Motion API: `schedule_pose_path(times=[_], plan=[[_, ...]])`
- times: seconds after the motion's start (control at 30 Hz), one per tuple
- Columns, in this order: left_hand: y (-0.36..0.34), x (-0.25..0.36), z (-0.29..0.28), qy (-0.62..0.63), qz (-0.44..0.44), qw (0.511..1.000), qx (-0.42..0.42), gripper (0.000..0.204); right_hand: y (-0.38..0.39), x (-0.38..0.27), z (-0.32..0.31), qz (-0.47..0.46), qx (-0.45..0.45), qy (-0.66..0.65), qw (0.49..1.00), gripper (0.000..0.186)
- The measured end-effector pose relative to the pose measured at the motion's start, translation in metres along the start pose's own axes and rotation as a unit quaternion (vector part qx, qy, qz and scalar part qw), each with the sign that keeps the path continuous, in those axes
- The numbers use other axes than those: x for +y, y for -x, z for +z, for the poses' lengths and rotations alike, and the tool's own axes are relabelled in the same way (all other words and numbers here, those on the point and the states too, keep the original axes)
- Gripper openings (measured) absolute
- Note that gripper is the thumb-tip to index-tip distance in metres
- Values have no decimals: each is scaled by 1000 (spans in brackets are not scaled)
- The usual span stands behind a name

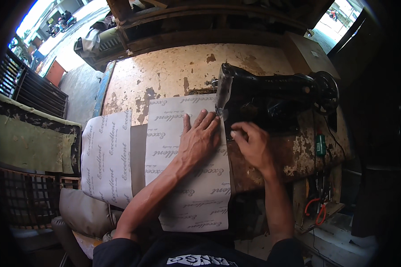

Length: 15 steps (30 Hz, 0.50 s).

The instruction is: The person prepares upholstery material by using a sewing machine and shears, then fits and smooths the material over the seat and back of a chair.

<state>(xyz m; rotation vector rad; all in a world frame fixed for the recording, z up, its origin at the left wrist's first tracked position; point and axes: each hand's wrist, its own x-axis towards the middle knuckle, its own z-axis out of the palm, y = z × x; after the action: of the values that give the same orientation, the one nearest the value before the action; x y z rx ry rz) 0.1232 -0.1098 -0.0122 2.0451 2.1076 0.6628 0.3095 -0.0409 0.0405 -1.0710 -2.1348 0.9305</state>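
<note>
A black sewing machine (pixel 265 91) stands on the worn table, its needle end at the far edge of a pale sheet material (pixel 187 178) printed with grey lettering. My left hand (pixel 200 135) lies flat on this sheet, fingers stretched toward the presser foot (pixel 218 110). To its right, my right hand (pixel 253 144) is curled beside the machine bed, thumb and forefinger close together; whether anything small is between them cannot be made out. Another printed piece (pixel 107 158) lies at the left, with a plain grey-brown strip (pixel 138 153) between the two printed areas.
The tabletop (pixel 169 69) has peeling patches. A green object (pixel 320 145) sits at its right, above red-handled tools (pixel 315 211) hanging on the side. A brown cushioned seat (pixel 85 213) is at lower left, a wooden rack (pixel 200 22) behind the table.
</note>
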Motion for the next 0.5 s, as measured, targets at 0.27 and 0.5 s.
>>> schedule_pose_path(times=[0.27,0.5], plan=[[0,6,-2,-17,26,999,21,47,-80,54,24,-302,-80,291,904,22],[3,4,-8,20,8,1000,-1,53,-42,26,9,-119,-97,81,985,16]])
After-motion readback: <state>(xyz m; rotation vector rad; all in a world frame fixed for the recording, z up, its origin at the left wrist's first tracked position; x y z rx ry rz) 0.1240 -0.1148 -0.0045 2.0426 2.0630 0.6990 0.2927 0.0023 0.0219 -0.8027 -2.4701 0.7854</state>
